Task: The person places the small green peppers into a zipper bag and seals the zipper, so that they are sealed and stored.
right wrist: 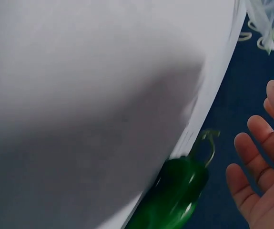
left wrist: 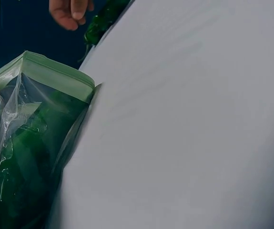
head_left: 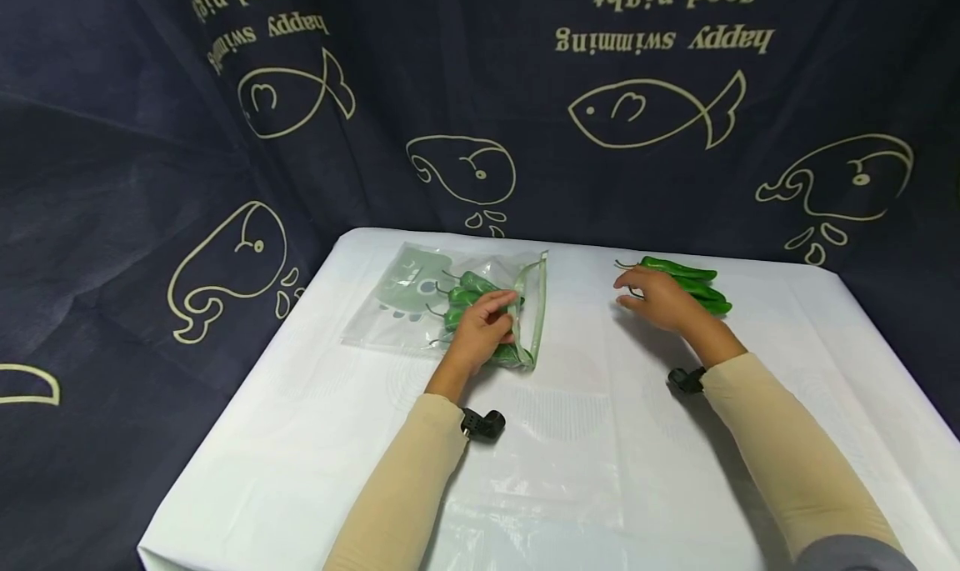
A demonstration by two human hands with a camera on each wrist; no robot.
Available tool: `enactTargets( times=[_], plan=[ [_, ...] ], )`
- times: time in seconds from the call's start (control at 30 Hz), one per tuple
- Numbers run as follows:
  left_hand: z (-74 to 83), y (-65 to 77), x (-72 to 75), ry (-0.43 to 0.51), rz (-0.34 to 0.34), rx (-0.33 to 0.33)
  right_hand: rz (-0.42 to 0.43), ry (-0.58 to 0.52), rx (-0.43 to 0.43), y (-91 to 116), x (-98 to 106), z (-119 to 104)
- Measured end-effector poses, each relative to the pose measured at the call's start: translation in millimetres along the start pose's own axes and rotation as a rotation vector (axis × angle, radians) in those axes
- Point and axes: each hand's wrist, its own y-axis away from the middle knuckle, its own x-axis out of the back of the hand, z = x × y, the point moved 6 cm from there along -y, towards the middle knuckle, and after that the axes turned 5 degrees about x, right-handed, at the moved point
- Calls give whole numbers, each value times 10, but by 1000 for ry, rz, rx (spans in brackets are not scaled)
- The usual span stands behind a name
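In the middle of the head view, a clear plastic bag lies on the white bench, its mouth facing right and edged with a green strip. Several green peppers are inside it, stems to the left. The left hand is at the mouth, its fingers curled and pinching the edge; the left wrist view shows the mouth gaping. Right of centre, near the bench's far edge, a few loose peppers lie side by side. The right hand is just beside them, its fingers apart and loosely bent, holding nothing; the right wrist view shows a gap between fingertips and pepper. Beige sleeves cover both forearms. Dark blue cloth printed with fish, whales and upside-down words fills the top of the frame.
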Motion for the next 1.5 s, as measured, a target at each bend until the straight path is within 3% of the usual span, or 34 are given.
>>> enactTargets(
  times=[0.27,0.53,1.0,1.5],
  plan=[
    [10,3,10,2,6,12,38,11,-33,245,224,137],
    [11,-32,-4,4,7,8,-4,67,-103,448,328,368],
    [-14,-7,-1,-2,10,1,-103,117,-157,621,224,604],
    [-9,4,2,0,0,-4,-89,121,-107,627,186,608]
  ],
)
